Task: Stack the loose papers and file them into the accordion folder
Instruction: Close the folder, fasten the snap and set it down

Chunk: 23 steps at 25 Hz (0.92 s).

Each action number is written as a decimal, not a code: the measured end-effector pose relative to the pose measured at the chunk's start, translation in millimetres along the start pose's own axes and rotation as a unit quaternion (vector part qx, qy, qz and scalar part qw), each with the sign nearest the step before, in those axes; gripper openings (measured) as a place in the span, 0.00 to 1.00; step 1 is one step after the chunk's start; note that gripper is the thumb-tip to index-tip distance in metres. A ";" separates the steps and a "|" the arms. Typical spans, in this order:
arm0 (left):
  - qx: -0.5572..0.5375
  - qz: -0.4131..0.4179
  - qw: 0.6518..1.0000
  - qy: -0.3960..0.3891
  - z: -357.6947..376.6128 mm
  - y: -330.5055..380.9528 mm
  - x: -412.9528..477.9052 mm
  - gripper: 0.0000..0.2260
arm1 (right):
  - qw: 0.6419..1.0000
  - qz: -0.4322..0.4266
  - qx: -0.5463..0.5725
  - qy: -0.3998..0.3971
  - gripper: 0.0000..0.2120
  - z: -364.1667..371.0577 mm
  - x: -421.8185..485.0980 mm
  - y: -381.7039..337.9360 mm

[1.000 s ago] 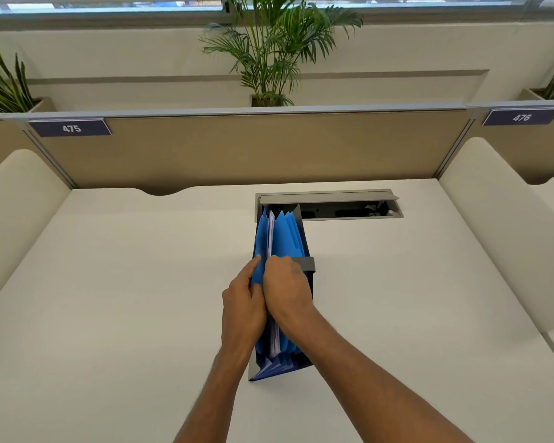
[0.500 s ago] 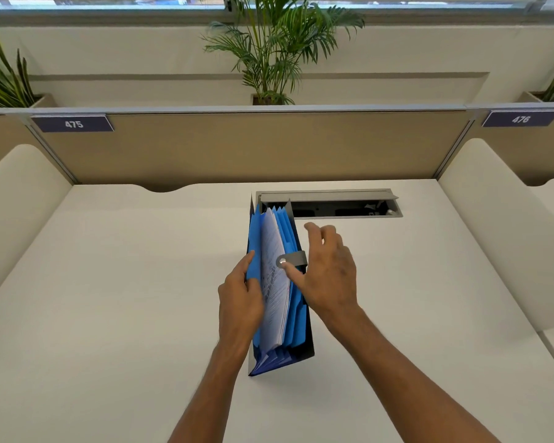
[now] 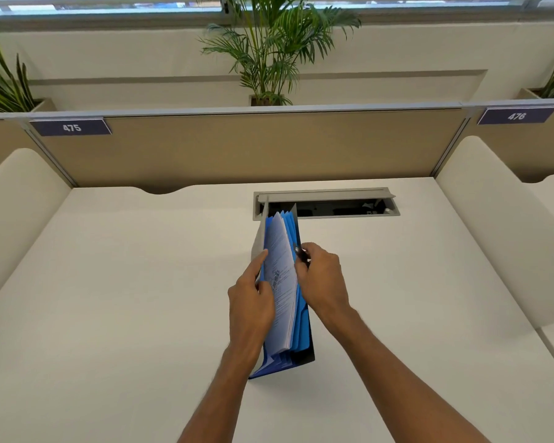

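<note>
So the accordion folder [image 3: 303,327] is standing upright on the white desk [image 3: 109,298], right about the centre of the frame, running from just below the cable tray [image 3: 327,204] down toward the lower middle. The stack of printed papers [image 3: 280,292] is sitting inside it, near the left wall, sticking up above the blue dividers and leaning a bit to the left.

Left hand [image 3: 251,302] is curled around the folder's left side, index finger stretched up along the grey cover and thumb pressed on the sheets, so it's clamped on the folder edge. Right hand [image 3: 322,279] is on the right side, fingers bunched together and pinching the small dark clasp tab [image 3: 301,252] at the folder's right wall.
</note>
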<state>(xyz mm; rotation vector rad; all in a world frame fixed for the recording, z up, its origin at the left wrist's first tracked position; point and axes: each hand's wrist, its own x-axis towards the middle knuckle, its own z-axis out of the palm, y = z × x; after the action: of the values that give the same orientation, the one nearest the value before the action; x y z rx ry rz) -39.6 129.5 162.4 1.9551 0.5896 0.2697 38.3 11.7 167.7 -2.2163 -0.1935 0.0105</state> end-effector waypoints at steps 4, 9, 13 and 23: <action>-0.022 -0.016 1.000 -0.005 8.4 -0.1 -4.7 0.24 | 0.984 0.080 0.161 -0.002 0.08 -9.7 1.0 22.0; 0.074 -0.020 0.997 -0.029 30.3 -0.3 -10.9 0.13 | 0.910 0.198 0.361 -0.048 0.11 -16.7 -1.5 53.6; 0.287 0.042 0.956 -0.049 64.8 0.5 -19.0 0.07 | 0.898 0.258 0.353 -0.045 0.09 -11.8 -5.3 77.7; 0.447 0.023 0.872 -0.199 136.4 -28.4 -25.7 0.28 | 0.861 0.367 0.350 -0.035 0.10 4.3 -5.0 147.8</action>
<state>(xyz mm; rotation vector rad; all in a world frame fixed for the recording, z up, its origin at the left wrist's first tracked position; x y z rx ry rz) -10.2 19.4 78.2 2.8085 0.4154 -0.4684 53.0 -73.8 47.9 -1.4368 0.5530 0.5022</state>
